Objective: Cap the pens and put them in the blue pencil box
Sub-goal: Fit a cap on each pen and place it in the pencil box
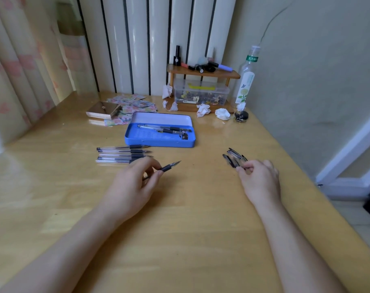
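The left hand (135,182) is curling loosely around an uncapped pen (169,166), pinching its dark grip between thumb and fingers, tip poking out toward 2 o'clock above the surface (180,229). The right hand (258,178) is closing its fingertips on a cap (238,164) at the near edge of a small cluster of caps (234,157); the blur there makes it hard to tell whether it is lifting one or just touching the pile.

At 11 o'clock from the left hand, a row of pens (123,154) is lying side by side, uncapped, tips pointing right, the nearest one just beside the left knuckles. Straight beyond them, at 12 o'clock, the box (158,142) is sitting open, its lid (161,119) tipped back, with a few pens (165,129) already lying inside along the far wall.

Nothing is standing between either hand and the box. Farther back, at 11 o'clock from the box, a shiny case (102,111) is resting on patterned papers (133,103). At 1 o'clock, crumpled tissues (222,113) are scattered before a wooden shelf (203,72) holding small bottles over a clear bin (201,94), and a tall bottle (245,81) is standing by the wall.
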